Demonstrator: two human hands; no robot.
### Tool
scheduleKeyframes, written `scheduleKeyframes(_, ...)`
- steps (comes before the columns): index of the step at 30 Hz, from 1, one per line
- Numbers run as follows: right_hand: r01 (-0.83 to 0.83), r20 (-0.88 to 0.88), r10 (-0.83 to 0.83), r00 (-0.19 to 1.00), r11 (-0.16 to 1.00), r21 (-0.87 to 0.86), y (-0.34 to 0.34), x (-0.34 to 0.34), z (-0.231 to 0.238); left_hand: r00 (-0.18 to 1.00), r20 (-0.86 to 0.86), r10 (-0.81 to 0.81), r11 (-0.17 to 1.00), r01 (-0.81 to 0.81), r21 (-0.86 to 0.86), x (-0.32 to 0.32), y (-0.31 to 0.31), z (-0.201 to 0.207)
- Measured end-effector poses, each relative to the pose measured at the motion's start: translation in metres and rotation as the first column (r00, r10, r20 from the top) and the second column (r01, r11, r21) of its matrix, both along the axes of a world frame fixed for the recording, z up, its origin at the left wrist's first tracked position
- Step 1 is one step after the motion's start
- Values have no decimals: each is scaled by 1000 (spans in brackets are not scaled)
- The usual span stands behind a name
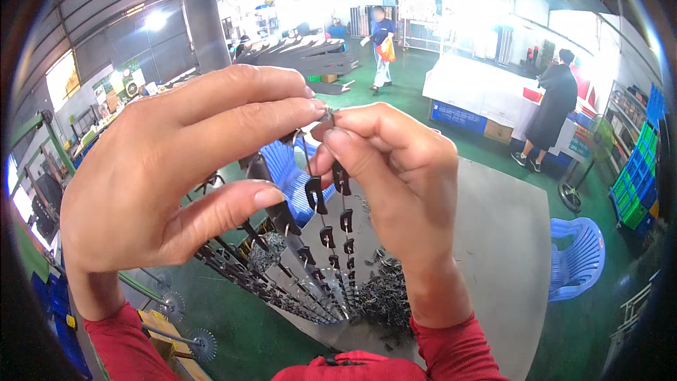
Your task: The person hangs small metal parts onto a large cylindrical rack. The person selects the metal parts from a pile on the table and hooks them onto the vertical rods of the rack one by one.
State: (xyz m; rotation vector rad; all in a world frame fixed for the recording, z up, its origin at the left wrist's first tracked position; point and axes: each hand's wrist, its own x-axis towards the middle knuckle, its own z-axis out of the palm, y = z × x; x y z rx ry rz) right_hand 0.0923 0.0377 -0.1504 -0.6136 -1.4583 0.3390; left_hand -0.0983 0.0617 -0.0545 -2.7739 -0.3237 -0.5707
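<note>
Several thin metal wires strung with small black plastic clips (315, 196) rise toward me from a rack. Close before me, my right hand (402, 176) pinches a small dark plastic clip (322, 128) between thumb and fingers at the wire tops. My left hand (190, 162) arches over the wires from the left. Its long fingers reach out so their tips touch the top beside the right fingertips, while its thumb stays apart, near more black clips. Part of the wire tops is hidden behind the fingers. A heap of loose black clips (384, 293) lies on the grey table below.
The grey table (493, 233) extends to the right, with a blue plastic chair (577, 257) beside it. Another blue chair (293, 173) stands beyond my hands. One person (381, 46) walks in the background; another (553, 102) stands at a white counter (462, 85) near a fan (599, 141).
</note>
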Motion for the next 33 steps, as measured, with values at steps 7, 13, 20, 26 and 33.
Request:
scheduleKeyframes(7, 30, -84, -23, 996, 996, 83, -1, 4, -3, 999, 3, -39, 995, 39, 94, 6, -1, -3)
scheduleKeyframes(13, -7, -193, 6, 981, 1000, -7, -7, 21, -3, 999, 20, -33, 995, 31, 98, 9, 0, -1)
scheduleKeyframes(20, 285, -14, -297, 955, 929, -237, -8, 72, -8, 995, 50, 83, 984, -90, 151, 9, 3, -3)
scheduleKeyframes(26, 885, 652, -689, 317, 463, 59, -7, 95, -22, 998, 27, 57, 992, -59, 113, 8, 12, 2)
scheduleKeyframes(33, 45, 83, -42, 996, 998, -39, -5, 37, -8, 999, -15, -42, 998, 43, 53, 1, 12, 8)
